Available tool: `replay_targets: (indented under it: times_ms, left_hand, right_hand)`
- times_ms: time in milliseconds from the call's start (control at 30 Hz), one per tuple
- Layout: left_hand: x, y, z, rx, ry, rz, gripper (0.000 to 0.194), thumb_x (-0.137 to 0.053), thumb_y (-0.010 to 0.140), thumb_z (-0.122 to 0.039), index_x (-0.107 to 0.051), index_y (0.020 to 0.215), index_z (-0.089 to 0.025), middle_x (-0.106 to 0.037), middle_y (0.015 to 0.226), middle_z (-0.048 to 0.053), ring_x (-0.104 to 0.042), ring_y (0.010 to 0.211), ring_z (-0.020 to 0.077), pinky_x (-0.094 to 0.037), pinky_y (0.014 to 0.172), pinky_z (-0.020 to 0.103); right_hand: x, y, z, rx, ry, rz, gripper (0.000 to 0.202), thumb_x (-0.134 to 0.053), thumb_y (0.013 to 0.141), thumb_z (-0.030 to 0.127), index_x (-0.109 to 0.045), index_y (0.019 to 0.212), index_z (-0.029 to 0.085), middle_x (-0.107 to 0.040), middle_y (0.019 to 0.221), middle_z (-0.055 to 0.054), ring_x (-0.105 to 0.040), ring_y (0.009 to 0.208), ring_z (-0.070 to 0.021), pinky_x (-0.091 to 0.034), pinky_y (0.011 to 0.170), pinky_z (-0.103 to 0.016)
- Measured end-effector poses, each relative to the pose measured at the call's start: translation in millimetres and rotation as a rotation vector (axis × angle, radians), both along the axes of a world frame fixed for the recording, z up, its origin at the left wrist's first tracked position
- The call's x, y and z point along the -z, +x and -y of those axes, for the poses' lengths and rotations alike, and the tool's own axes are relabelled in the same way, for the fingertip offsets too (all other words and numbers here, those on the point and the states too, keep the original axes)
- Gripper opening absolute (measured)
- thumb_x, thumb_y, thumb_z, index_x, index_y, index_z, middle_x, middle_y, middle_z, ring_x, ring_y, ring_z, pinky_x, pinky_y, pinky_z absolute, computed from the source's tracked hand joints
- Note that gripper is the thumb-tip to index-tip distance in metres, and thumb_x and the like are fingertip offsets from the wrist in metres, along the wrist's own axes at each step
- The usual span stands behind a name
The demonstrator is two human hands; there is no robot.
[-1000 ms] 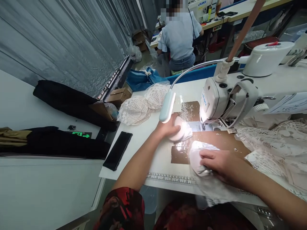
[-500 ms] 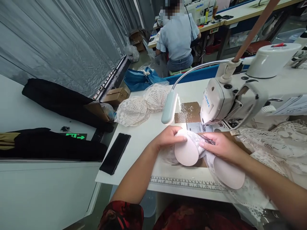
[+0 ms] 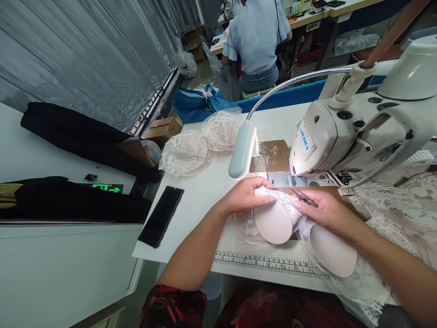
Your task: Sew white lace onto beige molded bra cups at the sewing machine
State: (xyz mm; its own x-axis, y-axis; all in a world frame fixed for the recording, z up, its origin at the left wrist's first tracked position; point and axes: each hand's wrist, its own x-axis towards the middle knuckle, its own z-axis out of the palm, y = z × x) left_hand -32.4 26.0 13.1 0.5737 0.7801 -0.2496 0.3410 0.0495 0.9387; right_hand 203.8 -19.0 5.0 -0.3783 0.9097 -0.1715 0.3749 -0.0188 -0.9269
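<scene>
My left hand pinches the upper left edge of a white lace piece with a smooth pale pink cup. My right hand is closed around small metal snips, whose tips point up and left, and its thumb and fingers also touch the lace beside the cup. A second pale cup hangs below my right hand, joined by lace. Just behind the hands stands the head of a white sewing machine, its needle area near the metal plate.
A lamp on a bent metal neck hangs left of the machine. Lace cups lie at the table's back left, a black phone at its left edge. More lace is heaped at right. A seated person is beyond.
The view has shifted a little, with the machine appearing larger and farther right. Both hands appear slightly farther right with the lace piece, and the snips' blades look more spread.
</scene>
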Motion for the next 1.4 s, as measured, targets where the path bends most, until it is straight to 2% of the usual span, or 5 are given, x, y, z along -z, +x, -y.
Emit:
replay_targets:
  times_ms: [500,700,867,1033,1400]
  left_hand:
    - [4.8,1.3,1.8,-0.045,-0.337,0.134,0.027,-0.081,0.07,-0.034,-0.072,0.086,-0.014,-0.068,0.086,0.004,-0.062,0.078,0.0132,-0.047,0.07,0.024]
    - [6.6,0.2,2.4,-0.041,-0.347,0.159,0.02,-0.077,0.076,-0.032,-0.073,0.081,-0.013,-0.068,0.08,0.003,-0.061,0.074,0.0107,-0.047,0.072,0.023]
    - [9.0,3.6,4.5,0.009,-0.361,0.252,0.025,-0.076,0.078,-0.033,-0.075,0.093,-0.013,-0.073,0.093,0.008,-0.066,0.086,0.0163,-0.05,0.085,0.03]
    - [7.3,7.8,7.4,0.064,-0.358,0.286,0.029,-0.074,0.081,-0.033,-0.075,0.102,-0.013,-0.073,0.106,0.012,-0.066,0.103,0.0224,-0.049,0.098,0.037]
    - [3.8,8.1,10.0,0.041,-0.335,0.276,0.021,-0.073,0.082,-0.027,-0.077,0.098,-0.015,-0.075,0.101,0.01,-0.067,0.093,0.0178,-0.051,0.09,0.032]
  right_hand:
    - [11.9,13.4,9.6,0.239,0.109,0.421,0.037,-0.049,0.088,0.055,-0.069,0.105,0.03,-0.076,0.096,-0.002,-0.07,0.082,-0.0267,-0.053,0.066,-0.037]
    - [15.2,15.8,16.6,0.226,0.529,0.634,0.053,-0.039,0.091,0.056,-0.065,0.12,0.021,-0.076,0.092,-0.01,-0.065,0.052,-0.0256,-0.046,0.045,-0.037]
    - [9.7,4.5,26.6,0.063,0.926,0.502,0.039,-0.048,0.095,0.031,-0.057,0.131,0.02,-0.074,0.102,-0.01,-0.07,0.08,-0.0249,-0.051,0.062,-0.034]
    - [14.3,-3.7,27.6,0.022,0.952,0.457,0.049,-0.057,0.091,0.018,-0.047,0.139,0.021,-0.072,0.094,-0.007,-0.068,0.079,-0.0205,-0.052,0.069,-0.033]
    - [15.3,-1.6,28.2,0.061,1.005,0.519,0.053,-0.06,0.089,0.017,-0.046,0.14,0.019,-0.072,0.095,-0.009,-0.069,0.081,-0.0224,-0.054,0.071,-0.034]
